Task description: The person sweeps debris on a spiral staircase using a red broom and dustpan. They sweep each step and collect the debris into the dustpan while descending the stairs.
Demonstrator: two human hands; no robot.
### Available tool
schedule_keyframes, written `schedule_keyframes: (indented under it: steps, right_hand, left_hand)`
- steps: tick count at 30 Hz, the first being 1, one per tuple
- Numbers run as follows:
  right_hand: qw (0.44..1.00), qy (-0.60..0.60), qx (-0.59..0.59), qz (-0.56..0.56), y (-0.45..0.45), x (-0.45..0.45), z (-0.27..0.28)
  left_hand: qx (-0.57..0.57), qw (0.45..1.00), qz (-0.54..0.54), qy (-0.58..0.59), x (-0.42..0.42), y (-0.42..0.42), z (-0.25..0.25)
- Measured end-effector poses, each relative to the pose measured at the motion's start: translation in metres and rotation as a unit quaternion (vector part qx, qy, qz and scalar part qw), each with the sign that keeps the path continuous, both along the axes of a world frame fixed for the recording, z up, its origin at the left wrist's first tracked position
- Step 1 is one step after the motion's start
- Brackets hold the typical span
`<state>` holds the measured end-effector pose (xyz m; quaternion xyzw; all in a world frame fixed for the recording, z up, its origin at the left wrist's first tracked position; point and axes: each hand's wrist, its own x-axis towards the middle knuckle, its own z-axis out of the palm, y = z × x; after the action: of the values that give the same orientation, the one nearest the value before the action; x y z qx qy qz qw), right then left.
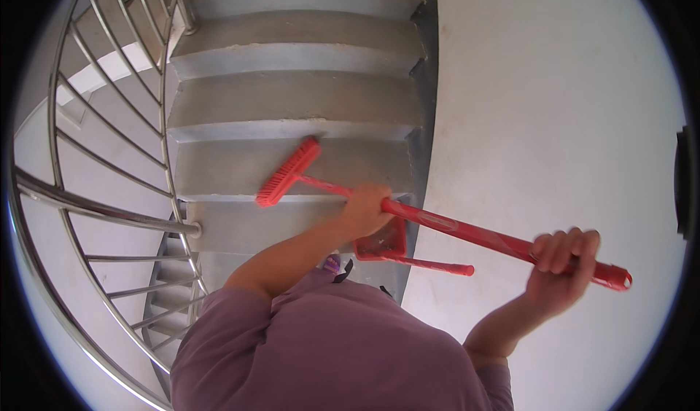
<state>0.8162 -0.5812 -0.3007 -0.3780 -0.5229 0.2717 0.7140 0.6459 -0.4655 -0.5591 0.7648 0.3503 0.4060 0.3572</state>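
My left hand [367, 212] grips the shaft of a red broom [465, 235] at its middle. Farther up, close to the handle's end at the right, my right hand [566, 269] is closed around the same shaft. The broom's head [288, 171] is over the front edge of a stair tread, tilted, with its bristles towards the lower left; whether they touch the step cannot be told. Below my left hand, a red dustpan [383, 241] with a short handle rests on the step by the wall, with light debris in it. My left hand partly hides the view between broom and dustpan.
Grey concrete stairs [301, 97] run up ahead of me. A curved metal railing [109, 214] borders them on the left, with lower steps [169, 285] visible beyond it. A pale wall [536, 110] with dark skirting [427, 99] stands on the right.
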Motion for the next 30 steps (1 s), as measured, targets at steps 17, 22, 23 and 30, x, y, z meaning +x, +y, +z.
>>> schedule_keyframes:
  steps: [17,22,23,30]
  right_hand:
    - [0.990,-0.059,0.124,0.015,-0.117,-0.001,0.086]
    - [0.988,-0.012,0.115,-0.101,-0.104,-0.013,0.040]
    - [0.986,-0.040,0.084,-0.135,-0.090,-0.011,0.017]
    - [0.957,-0.023,0.024,-0.288,-0.091,-0.038,-0.037]
  left_hand:
    - [-0.024,0.949,-0.313,-0.040,0.071,-0.054,0.081]
    - [0.025,0.959,-0.281,-0.034,0.107,-0.008,0.050]
    - [0.020,0.966,-0.255,-0.025,0.107,0.010,0.032]
    - [0.009,0.945,-0.328,0.022,0.118,0.017,-0.022]
